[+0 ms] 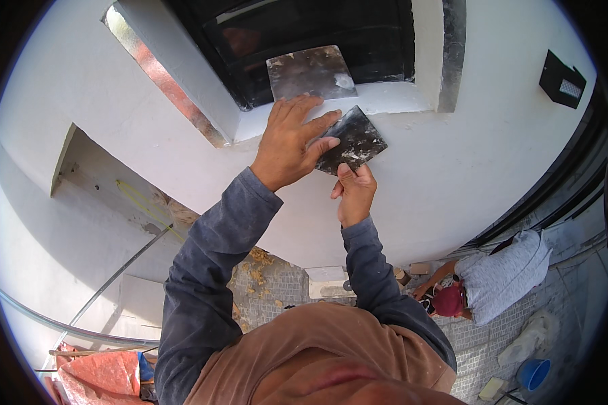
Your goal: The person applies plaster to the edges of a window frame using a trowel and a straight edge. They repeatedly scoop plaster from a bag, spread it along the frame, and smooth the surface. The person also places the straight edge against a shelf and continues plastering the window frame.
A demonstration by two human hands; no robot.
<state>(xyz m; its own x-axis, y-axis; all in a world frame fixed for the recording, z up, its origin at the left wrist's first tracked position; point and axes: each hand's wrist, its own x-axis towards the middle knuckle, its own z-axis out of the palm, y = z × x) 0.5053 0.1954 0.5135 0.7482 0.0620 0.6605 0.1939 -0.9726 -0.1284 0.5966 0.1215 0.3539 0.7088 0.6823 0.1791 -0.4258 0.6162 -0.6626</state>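
Note:
My right hand (355, 192) pinches the near corner of a dark, square metal putty blade (358, 147), its face smeared with white filler. Beside the blade, my left hand (294, 138) has its fingers stretched out and spread. Its thumb and index finger overlap the blade's left edge; how firmly they press cannot be seen. A second dark metal plate (311, 71), with a white dab near its right side, is tilted at the white window sill (398, 98). My left fingertips reach its lower edge, where contact is unclear.
Black window glass (371, 40) lies behind the sill, between white reveals. A black wall fixture (562, 82) juts out at right. Low at right, another person in a grey shirt (510, 277) bends down near a blue bucket (534, 374). An orange-red sheet (101, 374) lies at lower left.

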